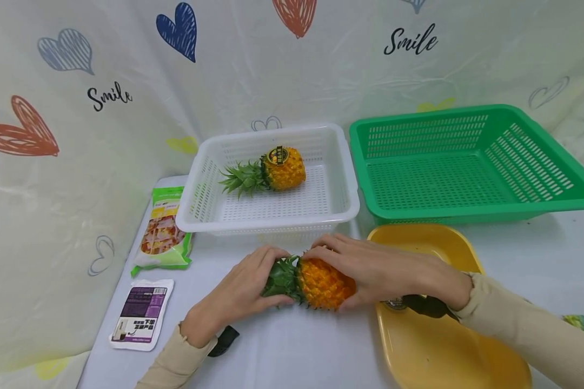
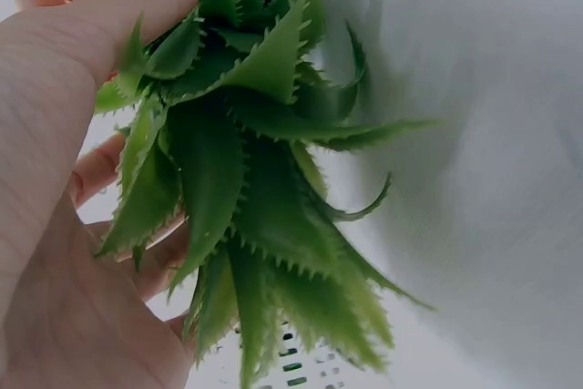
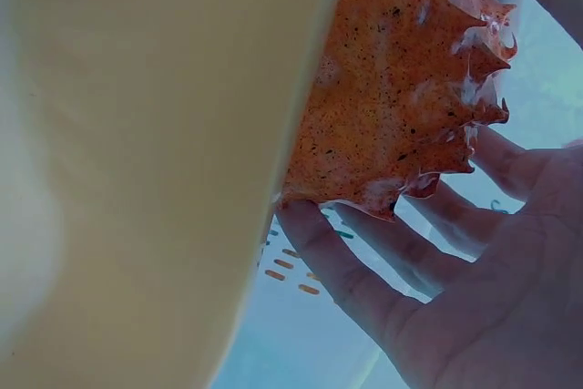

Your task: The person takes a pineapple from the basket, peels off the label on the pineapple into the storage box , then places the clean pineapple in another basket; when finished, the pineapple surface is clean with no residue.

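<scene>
A small orange pineapple (image 1: 323, 283) with a green crown lies sideways over the white tabletop in the head view, both hands on it. My left hand (image 1: 245, 283) holds the leafy crown, thumb on the near side; the left wrist view shows spiny leaves (image 2: 246, 161) between thumb and fingers. My right hand (image 1: 370, 267) grips the orange body from the right, fingers over the far side and thumb at the near edge. In the right wrist view the fruit's base (image 3: 383, 97) meets the fingertips, partly hidden behind a yellow basin wall (image 3: 164, 170).
Behind the hands, a white basket (image 1: 267, 226) holds another pineapple (image 1: 287, 170). Right of it stands a green basket (image 1: 428, 213). The yellow basin (image 1: 438, 351) sits under the right forearm. At left lie a green food bag (image 1: 164, 232) and a purple-white packet (image 1: 143, 313).
</scene>
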Available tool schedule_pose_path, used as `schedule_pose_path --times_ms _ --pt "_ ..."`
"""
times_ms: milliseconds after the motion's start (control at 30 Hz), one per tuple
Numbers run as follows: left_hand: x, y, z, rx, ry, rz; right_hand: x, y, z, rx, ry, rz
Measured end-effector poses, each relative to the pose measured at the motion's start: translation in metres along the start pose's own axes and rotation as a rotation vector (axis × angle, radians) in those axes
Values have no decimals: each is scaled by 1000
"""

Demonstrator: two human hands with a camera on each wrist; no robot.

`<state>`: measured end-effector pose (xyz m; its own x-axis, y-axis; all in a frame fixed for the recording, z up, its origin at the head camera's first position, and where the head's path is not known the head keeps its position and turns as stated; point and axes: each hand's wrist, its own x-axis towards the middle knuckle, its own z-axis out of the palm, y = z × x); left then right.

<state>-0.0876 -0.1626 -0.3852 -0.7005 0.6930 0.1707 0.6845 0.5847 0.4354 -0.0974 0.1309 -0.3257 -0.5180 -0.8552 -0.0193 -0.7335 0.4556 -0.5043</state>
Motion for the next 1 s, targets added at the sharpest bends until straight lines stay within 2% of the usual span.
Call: schedule_pose_path --times_ms 167,300,500,667,833,1000 --pt "-1 1 -5 4 -11 -3 2 0 1 2 15 -7" --pt "-3 4 -15 -13 -15 -12 2 1 1 11 29 -15" --pt "-6 4 -41 -43 56 -2 3 3 1 6 67 -59" --pt "-11 -4 -58 -99 113 -13 -1 5 -1 55 46 -57" --pt "-14 -11 -60 -145 119 -46 -6 3 -5 103 7 -67" --pt "-13 -13 -56 -192 124 -18 -11 -4 -18 114 33 -79"
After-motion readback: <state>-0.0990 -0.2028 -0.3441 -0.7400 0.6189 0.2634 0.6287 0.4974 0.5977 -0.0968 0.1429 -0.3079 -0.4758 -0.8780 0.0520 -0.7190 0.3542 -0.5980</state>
